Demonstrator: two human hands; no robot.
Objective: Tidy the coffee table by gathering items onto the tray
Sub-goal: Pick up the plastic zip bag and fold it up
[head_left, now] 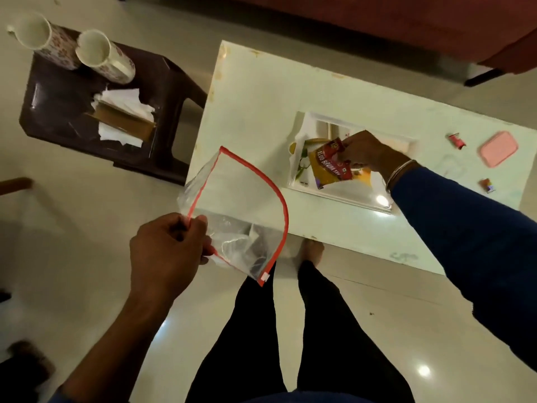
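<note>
A white rectangular tray (pixel 345 197) lies on the pale coffee table (pixel 255 91). Over the tray, my right hand (pixel 366 151) grips a red snack packet (pixel 334 161), with a yellow packet (pixel 319 173) lying under it on the tray. My left hand (pixel 167 251) holds a clear zip bag with a red edge (pixel 241 205) above the table's near left corner. The bag hangs open and looks empty. On the table to the right of the tray lie a pink case (pixel 498 148) and two small red wrappers (pixel 457 140) (pixel 487 185).
A dark brown stool (pixel 162 74) stands left of the table with two patterned mugs (pixel 103 55) and crumpled tissues over a cardboard piece (pixel 125 117). A red-brown sofa (pixel 406 21) runs behind the table. My legs (pixel 290 330) stand on the glossy floor at the table's near edge.
</note>
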